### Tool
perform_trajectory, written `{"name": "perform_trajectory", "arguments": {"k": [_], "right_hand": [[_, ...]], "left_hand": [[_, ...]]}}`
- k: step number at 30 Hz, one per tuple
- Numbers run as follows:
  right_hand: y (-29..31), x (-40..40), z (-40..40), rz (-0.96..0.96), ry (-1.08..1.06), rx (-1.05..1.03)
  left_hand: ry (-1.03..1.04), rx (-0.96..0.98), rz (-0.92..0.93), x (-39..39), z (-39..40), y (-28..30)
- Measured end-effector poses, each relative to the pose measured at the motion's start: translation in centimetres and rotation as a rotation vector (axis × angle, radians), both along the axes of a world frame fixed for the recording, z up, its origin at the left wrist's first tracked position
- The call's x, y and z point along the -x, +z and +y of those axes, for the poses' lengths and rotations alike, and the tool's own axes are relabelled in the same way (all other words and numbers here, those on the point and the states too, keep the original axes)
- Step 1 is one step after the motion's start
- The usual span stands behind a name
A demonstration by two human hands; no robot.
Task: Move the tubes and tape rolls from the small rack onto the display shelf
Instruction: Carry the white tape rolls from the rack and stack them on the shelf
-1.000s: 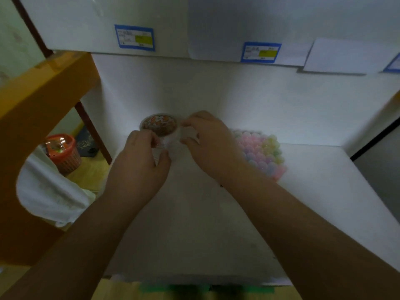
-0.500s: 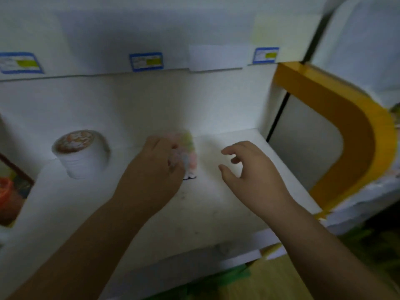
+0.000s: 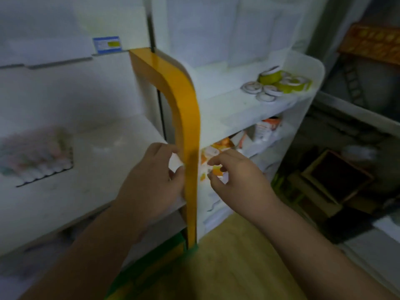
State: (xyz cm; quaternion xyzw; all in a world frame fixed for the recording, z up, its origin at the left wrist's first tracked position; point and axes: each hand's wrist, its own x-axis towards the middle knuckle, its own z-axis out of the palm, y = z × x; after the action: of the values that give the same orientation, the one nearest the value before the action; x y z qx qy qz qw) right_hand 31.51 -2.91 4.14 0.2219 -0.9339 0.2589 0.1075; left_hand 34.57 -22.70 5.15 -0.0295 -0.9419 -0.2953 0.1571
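A: Entry, left to right. What sits on the display shelf point(image 3: 112, 152)?

B: One blurred pack of pastel tubes point(image 3: 36, 154), lying near the shelf's left edge. A blue price label point(image 3: 107, 44) is fixed to the board above, toward the right end.

A: Hands?

B: Left hand point(image 3: 155, 180) is at the shelf's right front corner, fingers loosely curled, holding nothing, just beside the orange upright point(image 3: 184, 126). Whether it touches the upright, cannot tell. Right hand point(image 3: 236, 176) is on the other side of that upright, fingers relaxed and spread, nothing held, in front of the small rack point(image 3: 303, 118).

A: Contents of the rack?

B: Top tier: tape rolls point(image 3: 275, 85) clustered toward its right back corner. Several white-faced rolls lie flat; two or three yellow-green ones sit behind them, one tilted. Middle tier: white tubes with orange print point(image 3: 265, 131), leaning, count unclear through blur. Lower tier: orange-and-white packs point(image 3: 216, 148) directly behind the right hand's fingertips; contact not discernible.

A: Further right?

B: Dim floor area with a dark wooden-framed box point(image 3: 333, 176), well apart from the rack. Contents not readable.
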Motion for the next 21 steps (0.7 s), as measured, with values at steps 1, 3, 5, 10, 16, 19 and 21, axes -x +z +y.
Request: {"name": "perform_trajectory", "arguments": {"k": [1, 3, 5, 10, 16, 19, 21], "right_hand": [[0.1, -0.2, 1.7, 0.000, -0.018, 0.002], [0.1, -0.6, 4.9, 0.009, -0.059, -0.001], [0.1, -0.6, 7.6, 0.007, -0.108, -0.010], [-0.2, 0.8, 12.9, -0.006, -0.199, -0.014], [-1.4, 5.6, 17.4, -0.004, -0.281, -0.026], [-1.8, 9.2, 19.2, -0.025, -0.292, -0.044], [-1.8, 12.0, 20.3, -0.035, -0.292, -0.057]], "left_hand": [[-0.021, -0.005, 0.000, 0.1, 1.8, -0.1], [-0.073, 0.002, 0.006, 0.6, 5.1, -0.2], [-0.116, 0.004, -0.017, 1.3, 7.7, -0.4], [-0.223, 0.026, -0.039, 4.4, 13.1, -0.7], [-0.296, 0.042, -0.039, 10.4, 17.8, -2.1], [-0.317, 0.000, -0.040, 14.9, 19.4, -2.8], [-0.318, 0.007, -0.051, 17.9, 20.3, -2.9]]}}
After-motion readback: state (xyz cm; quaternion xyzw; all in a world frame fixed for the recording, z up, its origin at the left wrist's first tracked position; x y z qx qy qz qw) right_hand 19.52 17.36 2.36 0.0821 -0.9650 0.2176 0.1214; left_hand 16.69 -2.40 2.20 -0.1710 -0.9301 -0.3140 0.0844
